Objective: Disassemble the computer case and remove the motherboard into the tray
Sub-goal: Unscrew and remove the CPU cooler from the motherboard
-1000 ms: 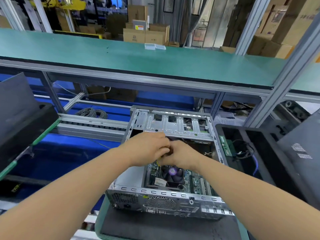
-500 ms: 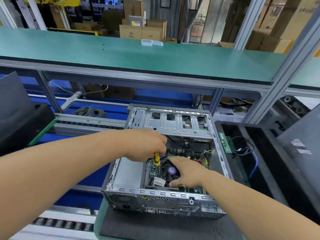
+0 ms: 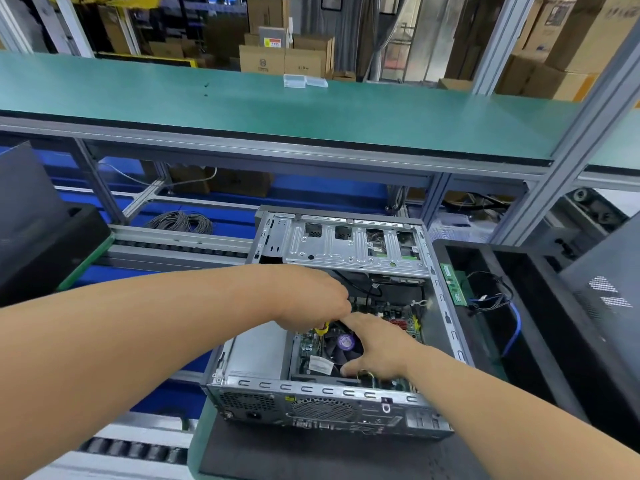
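- Down on the dark mat point(image 3: 311, 455) at the near edge of the bench, the computer case point(image 3: 332, 403) lay on its side with the open face up and its rear panel toward the camera.
- Inside it the motherboard point(image 3: 398, 315) was still seated, with a black cooler fan point(image 3: 341, 344) carrying a purple centre sticker on top.
- The left hand point(image 3: 308, 299) reached in from the left, its grip curled round a yellow-handled screwdriver point(image 3: 321, 330) whose shaft pointed down at the board just left of the fan.
- The right hand point(image 3: 377, 348) lay over the fan's right side, its grip spread, forefinger stretched toward the screwdriver and thumb resting near the board's front edge; it held nothing.
- A silver drive cage point(image 3: 349, 247) spanned the far end of the case.
- Just right of the case stood a black tray point(image 3: 540, 306), holding a green memory stick point(image 3: 453, 284) against its left wall and loose cables, one of them blue point(image 3: 514, 327).
- Behind, a green upper shelf point(image 3: 277, 112) ran across, with cardboard boxes point(image 3: 284, 58) beyond it.
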